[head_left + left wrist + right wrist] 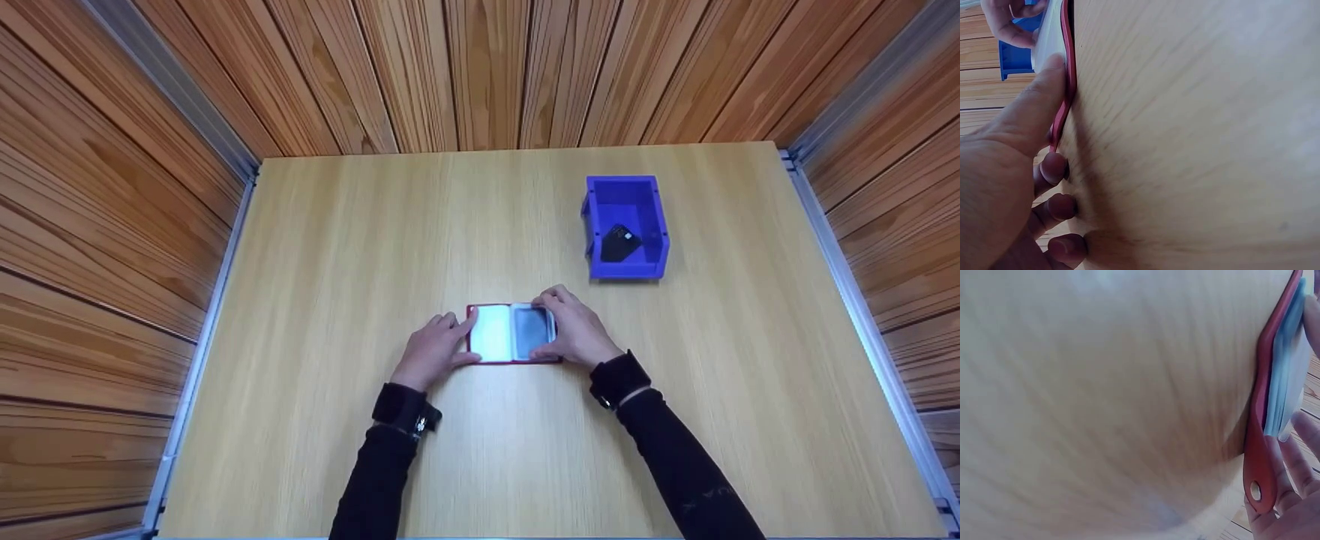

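The left hand (pixel 433 349) gripped the left edge of the open red card holder (pixel 491 334) on the wooden table (pixel 337 255), while the right hand (pixel 577 330) grasped its right-side sleeves (pixel 529 330), 1 blue bin (pixel 627 271) standing beyond.

I've got the card holder (pixel 491 334) lying spread on the surface (pixel 360 247), around the middle left to right. Left hand (pixel 435 345) is on its left edge, right hand (pixel 577 330) on its right, pretty much facing each other across it. Behind the right hand and a bit further right I see the bin (pixel 628 273), apart from everything else, with a card (pixel 619 244) inside toward the near end. Plank wall (pixel 487 75) runs behind it all.
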Demonstrator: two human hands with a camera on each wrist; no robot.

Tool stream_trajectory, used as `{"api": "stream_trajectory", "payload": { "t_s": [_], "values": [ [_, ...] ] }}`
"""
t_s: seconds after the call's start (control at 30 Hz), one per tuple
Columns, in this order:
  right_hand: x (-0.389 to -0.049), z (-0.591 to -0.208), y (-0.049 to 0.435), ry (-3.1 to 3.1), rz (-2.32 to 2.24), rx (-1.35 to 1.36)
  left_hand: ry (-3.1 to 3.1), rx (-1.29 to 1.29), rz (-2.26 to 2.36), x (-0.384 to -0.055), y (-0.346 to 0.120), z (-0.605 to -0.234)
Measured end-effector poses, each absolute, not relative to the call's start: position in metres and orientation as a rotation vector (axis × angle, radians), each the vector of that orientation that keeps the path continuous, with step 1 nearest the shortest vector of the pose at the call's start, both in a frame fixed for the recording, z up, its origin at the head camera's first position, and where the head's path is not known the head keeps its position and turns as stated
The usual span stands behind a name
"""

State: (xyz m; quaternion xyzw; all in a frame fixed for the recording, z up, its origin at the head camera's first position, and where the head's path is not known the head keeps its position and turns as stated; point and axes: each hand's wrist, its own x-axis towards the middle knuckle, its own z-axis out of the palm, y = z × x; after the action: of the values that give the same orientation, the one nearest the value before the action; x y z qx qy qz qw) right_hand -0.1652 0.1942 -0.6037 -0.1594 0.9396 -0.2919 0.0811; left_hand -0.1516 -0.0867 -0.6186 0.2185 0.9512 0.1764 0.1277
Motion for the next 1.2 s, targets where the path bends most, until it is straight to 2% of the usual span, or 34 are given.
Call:
{"api": "stream_trajectory", "payload": {
  "t_s": [0.3, 0.8, 1.2],
  "values": [
    [-0.168, -0.603, 0.191, 2.771, -0.905, -0.459, 2.766, 0.633, 0.516, -0.151, -0.088, -0.619],
    [-0.182, -0.597, 0.186, 2.609, -0.929, -0.196, 2.754, 0.606, 0.523, -0.150, -0.087, -0.622],
    [-0.179, -0.599, 0.185, 2.715, -1.190, -0.020, 2.764, 0.622, 0.517, -0.151, -0.088, -0.621]
  ]
}}
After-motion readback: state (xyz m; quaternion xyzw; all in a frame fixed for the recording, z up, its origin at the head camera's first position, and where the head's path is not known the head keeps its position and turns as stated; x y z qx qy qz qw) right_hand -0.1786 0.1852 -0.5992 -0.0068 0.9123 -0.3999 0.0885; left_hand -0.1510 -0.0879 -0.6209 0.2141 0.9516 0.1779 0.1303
